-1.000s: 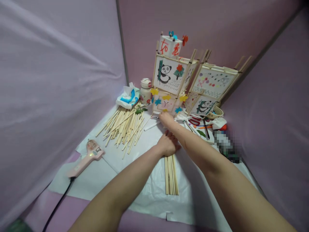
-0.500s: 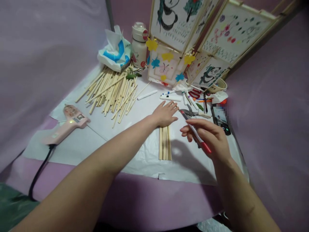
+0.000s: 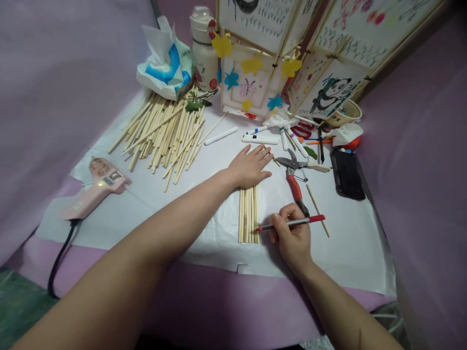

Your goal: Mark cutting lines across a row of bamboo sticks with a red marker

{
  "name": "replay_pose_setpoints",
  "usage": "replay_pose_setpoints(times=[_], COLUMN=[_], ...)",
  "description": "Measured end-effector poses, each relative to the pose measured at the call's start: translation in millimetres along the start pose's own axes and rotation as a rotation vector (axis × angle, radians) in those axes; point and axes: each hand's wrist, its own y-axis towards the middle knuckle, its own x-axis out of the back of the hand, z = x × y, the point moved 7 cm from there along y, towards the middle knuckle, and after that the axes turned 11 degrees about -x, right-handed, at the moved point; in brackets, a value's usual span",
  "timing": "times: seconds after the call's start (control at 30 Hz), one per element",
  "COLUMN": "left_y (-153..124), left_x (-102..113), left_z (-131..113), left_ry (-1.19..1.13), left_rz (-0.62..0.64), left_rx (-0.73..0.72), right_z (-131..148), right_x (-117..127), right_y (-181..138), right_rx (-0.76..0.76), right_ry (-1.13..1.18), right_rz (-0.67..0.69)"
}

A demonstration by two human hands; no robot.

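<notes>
Several thin wooden sticks (image 3: 248, 214) lie side by side in a flat row on the white sheet, their near ends roughly level. My left hand (image 3: 251, 166) rests flat over their far ends, fingers spread. A red pen (image 3: 297, 221) is pinched in my right hand (image 3: 294, 238), its tip at the right-hand stick, near the row's lower part. Whether the tip touches is hard to tell. Just beyond my right hand lie red-handled pruning shears (image 3: 295, 187), and to its right a single loose stick (image 3: 318, 211).
A large heap of sticks (image 3: 160, 133) lies at the back left, by a tissue pack (image 3: 168, 65) and a bottle (image 3: 204, 53). A pink glue gun (image 3: 97, 187) with a cable sits left. Framed panda drawings (image 3: 330, 92) stand behind. Markers (image 3: 260, 139) and a phone (image 3: 348, 174) lie right.
My right hand has moved down and left, bringing the pen from above the shears to the stick row. The shears and loose stick are now uncovered. My left hand stays on the row.
</notes>
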Motion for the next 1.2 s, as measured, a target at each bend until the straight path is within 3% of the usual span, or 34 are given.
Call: replay_pose_setpoints(times=[0.23, 0.47, 0.67, 0.9, 1.1, 1.2], left_y=[-1, -2, -1, -2, -2, -1], left_x=[1, 3, 2, 3, 2, 1], left_z=[0, -1, -1, -2, -2, -2], left_ry=[0.002, 0.010, 0.014, 0.054, 0.073, 0.072], left_rz=[-0.002, 0.011, 0.012, 0.016, -0.010, -0.016], left_rx=[0.007, 0.010, 0.011, 0.005, -0.009, -0.014], right_z=[16, 11, 5, 8, 29, 27], right_x=[-15, -16, -10, -15, -24, -25], right_y=[6, 10, 9, 7, 1, 2], right_rx=[0.053, 0.209, 0.206, 0.237, 0.450, 0.418], right_ry=[-0.308, -0.236, -0.216, -0.334, -0.431, -0.429], right_rz=[0.148, 0.160, 0.121, 0.144, 0.184, 0.154])
